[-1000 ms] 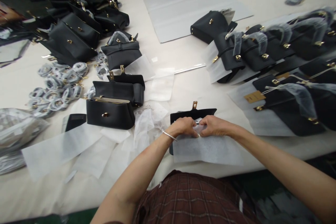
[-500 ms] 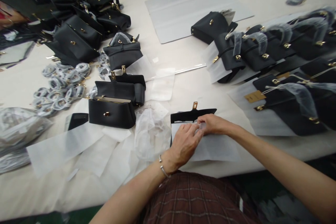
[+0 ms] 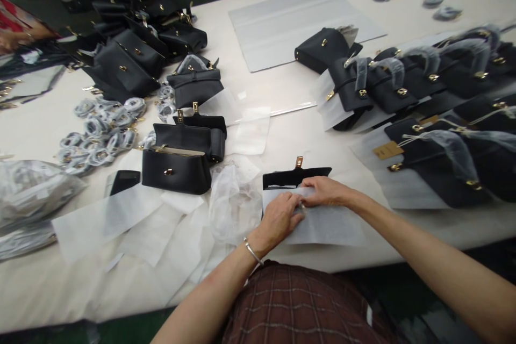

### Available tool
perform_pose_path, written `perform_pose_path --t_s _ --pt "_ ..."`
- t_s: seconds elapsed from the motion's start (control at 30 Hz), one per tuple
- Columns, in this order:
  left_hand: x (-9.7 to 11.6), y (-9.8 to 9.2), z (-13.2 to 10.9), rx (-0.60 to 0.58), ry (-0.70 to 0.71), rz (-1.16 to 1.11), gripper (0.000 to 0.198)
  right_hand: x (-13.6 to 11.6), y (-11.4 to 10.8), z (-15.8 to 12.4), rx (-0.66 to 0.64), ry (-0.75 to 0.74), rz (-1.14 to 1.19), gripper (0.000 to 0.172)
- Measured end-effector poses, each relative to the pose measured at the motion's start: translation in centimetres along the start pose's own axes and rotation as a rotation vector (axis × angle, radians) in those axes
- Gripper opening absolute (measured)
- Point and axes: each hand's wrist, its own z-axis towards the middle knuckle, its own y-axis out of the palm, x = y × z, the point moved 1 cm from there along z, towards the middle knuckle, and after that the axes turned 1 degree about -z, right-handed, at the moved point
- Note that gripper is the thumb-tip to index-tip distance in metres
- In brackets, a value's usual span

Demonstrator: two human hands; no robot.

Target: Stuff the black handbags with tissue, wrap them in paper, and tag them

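Right in front of me a black handbag (image 3: 278,179) has its flap raised, with a gold clasp plate (image 3: 299,162) standing up at the top. A translucent white sheet (image 3: 326,228) lies over the bag's front. My left hand (image 3: 281,219), with a silver bangle at the wrist, has its fingers bent on the sheet. My right hand (image 3: 325,191) pinches the sheet near its upper edge, close to the bag's opening. The fingers of both hands almost meet, and they hide part of the bag.
Black handbags (image 3: 176,170) stand at left beside crumpled wrapping (image 3: 235,201) and coiled, wrapped straps (image 3: 97,126). Rows of bags with wrapped handles (image 3: 451,156) fill the right. A grey board (image 3: 298,27) lies farther back. Another person's arm (image 3: 24,32) shows far left.
My left hand has drawn slightly down and back from the right hand on the sheet. My right hand has shifted slightly left. The view has turned a little.
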Motion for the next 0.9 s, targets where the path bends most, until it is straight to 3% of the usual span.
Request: perform_pose_path --t_s 0.17,0.23,0.33,0.47,0.53,0.63,0.77,0.9 --pt "-0.5 -0.2 -0.2 -0.067 0.173 0.173 0.019 0.7 -0.2 -0.7 0.019 -0.097 0.14 0.039" --pt "-0.8 0.1 -0.2 -0.051 0.183 0.211 0.015 1.2 0.0 -1.0 0.1 -0.108 0.117 0.042" --pt "-1.2 0.7 0.0 -0.009 0.167 0.229 0.026 1.2 0.4 -2.0 0.284 -0.175 -0.096 0.045" --pt "-1.3 0.9 0.2 0.002 0.197 0.23 0.029 -0.3 1.2 -4.6 0.537 -0.251 -0.406 0.025" --pt "-1.0 0.7 0.1 0.004 0.184 0.209 0.024 -0.9 2.1 -5.8 0.572 -0.261 -0.372 0.015" --pt "-0.2 0.6 -0.7 0.037 0.176 0.169 0.017 -0.4 4.3 -6.7 0.542 -0.301 -0.316 0.017" --pt "0.6 1.0 -2.3 0.041 0.234 0.242 0.047 2.0 6.9 -6.2 0.661 -0.32 -0.436 0.022" --pt "0.5 1.5 -3.1 0.018 0.243 0.378 0.053 3.0 7.9 -5.7 0.766 -0.292 -0.549 0.031"
